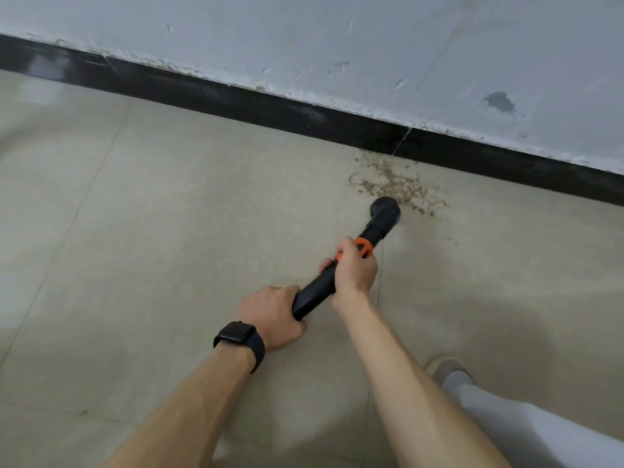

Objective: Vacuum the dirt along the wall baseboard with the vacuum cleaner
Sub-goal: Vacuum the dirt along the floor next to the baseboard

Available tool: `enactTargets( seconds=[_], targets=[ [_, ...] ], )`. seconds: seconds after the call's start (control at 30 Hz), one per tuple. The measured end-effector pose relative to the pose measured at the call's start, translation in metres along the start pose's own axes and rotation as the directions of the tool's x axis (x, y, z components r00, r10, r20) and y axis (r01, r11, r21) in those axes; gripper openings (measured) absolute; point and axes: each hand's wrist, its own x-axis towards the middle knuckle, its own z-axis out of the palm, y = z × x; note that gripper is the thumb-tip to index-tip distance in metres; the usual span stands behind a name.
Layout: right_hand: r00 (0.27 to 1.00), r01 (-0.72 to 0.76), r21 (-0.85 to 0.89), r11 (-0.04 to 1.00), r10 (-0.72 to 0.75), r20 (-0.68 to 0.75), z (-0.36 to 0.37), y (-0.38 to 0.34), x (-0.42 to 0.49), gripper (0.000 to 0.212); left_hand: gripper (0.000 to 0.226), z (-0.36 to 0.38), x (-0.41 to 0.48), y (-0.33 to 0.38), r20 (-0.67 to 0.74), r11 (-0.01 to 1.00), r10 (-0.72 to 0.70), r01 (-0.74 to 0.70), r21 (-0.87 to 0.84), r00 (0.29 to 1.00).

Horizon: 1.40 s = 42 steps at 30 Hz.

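Note:
A black vacuum wand (315, 290) with an orange collar (364, 247) slants from lower left to upper right across the beige tiled floor. Its round black nozzle (385, 211) rests at the near edge of a patch of brown dirt (393, 184), which spreads from the black baseboard (270, 106) out onto the floor. My left hand (273, 315), with a black watch on the wrist, grips the wand's rear end. Further up, my right hand (354, 268) is closed around the wand just behind the orange collar.
The scuffed pale grey wall (371, 45) runs diagonally above the baseboard. At the lower right are my grey trouser leg (506, 420) and a beige shoe (445, 366). Beige floor tiles (135, 231) stretch to the left.

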Motion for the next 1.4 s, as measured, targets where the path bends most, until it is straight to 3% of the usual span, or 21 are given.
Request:
enactTargets(
  seconds=[0.17,0.43,1.0,1.4],
  targets=[
    [0.989,-0.055,0.023,0.998,0.051,0.141,0.021,0.001,-0.002,0.013,0.024,-0.008,-0.002,-0.012,-0.074,0.996,-0.058,0.062,0.056,0.996],
    [0.969,-0.093,0.054,0.994,0.078,0.233,0.023,-0.011,0.017,0.015,0.021,-0.013,0.004,0.007,-0.113,0.993,-0.076,0.085,0.078,0.991],
    [0.977,-0.024,0.002,1.0,0.023,0.21,0.039,-0.045,0.057,0.017,0.029,-0.032,0.052,0.031,-0.142,0.992,-0.105,0.113,0.049,0.984],
    [0.981,0.019,-0.089,0.996,-0.001,0.196,0.064,-0.049,0.061,0.015,0.023,-0.033,0.066,0.017,-0.179,0.982,-0.169,0.15,-0.115,0.969]
  ],
)
